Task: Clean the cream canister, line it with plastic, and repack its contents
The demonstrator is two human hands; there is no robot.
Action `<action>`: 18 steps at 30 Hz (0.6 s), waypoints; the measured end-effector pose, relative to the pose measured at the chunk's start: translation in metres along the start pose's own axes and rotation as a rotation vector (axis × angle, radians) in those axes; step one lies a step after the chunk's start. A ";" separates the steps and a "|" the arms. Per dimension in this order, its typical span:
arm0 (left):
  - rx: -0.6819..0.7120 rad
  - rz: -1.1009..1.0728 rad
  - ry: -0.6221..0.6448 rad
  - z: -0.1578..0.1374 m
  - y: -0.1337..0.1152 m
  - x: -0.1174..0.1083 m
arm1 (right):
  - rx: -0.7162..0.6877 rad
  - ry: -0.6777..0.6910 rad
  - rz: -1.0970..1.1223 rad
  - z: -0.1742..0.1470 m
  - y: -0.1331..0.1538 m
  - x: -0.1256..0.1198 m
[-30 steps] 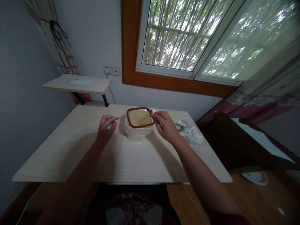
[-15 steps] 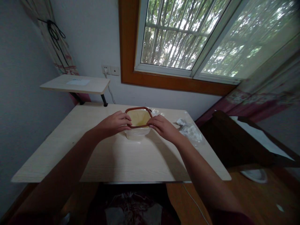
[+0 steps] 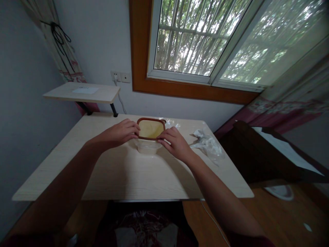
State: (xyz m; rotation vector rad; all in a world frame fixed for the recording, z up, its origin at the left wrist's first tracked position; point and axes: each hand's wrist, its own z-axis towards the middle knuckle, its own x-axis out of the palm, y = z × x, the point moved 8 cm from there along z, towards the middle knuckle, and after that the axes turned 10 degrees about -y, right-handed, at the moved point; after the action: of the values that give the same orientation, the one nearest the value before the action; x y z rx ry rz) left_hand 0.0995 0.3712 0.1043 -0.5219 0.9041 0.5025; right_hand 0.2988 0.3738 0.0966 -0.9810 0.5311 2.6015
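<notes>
Brown-rimmed lid (image 3: 150, 129) pinched at both sides above a clear container (image 3: 148, 147)

From where I stand, the left hand (image 3: 128, 131) has fingers and thumb closed on the lid's left edge, while the right hand (image 3: 174, 141) pinches its near right corner. Yellowish inside its rim, the lid spans the two grips; I cannot tell whether it sits flush on the container. The container stands on the pale table (image 3: 154, 181), just below the grip. Well to the right of the right hand lies crumpled clear plastic (image 3: 209, 147). Beyond the left hand, a raised shelf (image 3: 105, 93) bears white paper (image 3: 85, 90).
</notes>
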 end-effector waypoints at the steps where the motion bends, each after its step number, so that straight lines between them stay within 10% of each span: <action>1: -0.003 0.002 -0.001 -0.001 0.002 0.001 | 0.000 0.008 -0.001 -0.001 0.000 0.002; 18: -0.206 -0.096 -0.170 0.004 0.014 -0.012 | 0.134 -0.195 -0.021 -0.001 -0.022 -0.019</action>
State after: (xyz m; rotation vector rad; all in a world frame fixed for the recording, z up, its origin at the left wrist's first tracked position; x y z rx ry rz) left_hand 0.0876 0.3825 0.1133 -0.6952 0.6653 0.5473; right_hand 0.3221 0.3899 0.1033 -0.6783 0.6306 2.5679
